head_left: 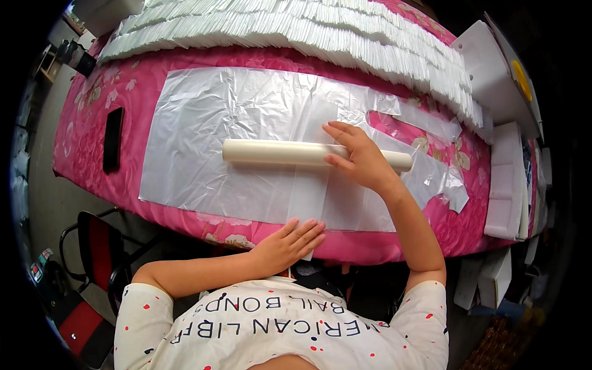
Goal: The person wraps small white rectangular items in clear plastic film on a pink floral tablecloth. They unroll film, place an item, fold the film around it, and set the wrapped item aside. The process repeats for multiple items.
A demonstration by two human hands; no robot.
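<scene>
The right hand (362, 159) lies over the roller (277, 152), fingers spread from the thumb, the roller extending past them both ways. The left hand (283, 248), fingers slightly parted, has its tips at the bag's (191, 142) near edge.

A red-and-black chair (100, 250) stands on grey floor (42, 166).

Two hands, the left hand (290, 243) and the right hand (357, 151), and one cream roller (271, 152).

Of the other kinds I count one black phone (113, 140), one dark cup (76, 57), one pink tablecloth (83, 145) and one flat plastic bag (197, 135), though its layers cannot be told; the folded white pieces (296, 31) make at least two rows, too many for exact counting.
</scene>
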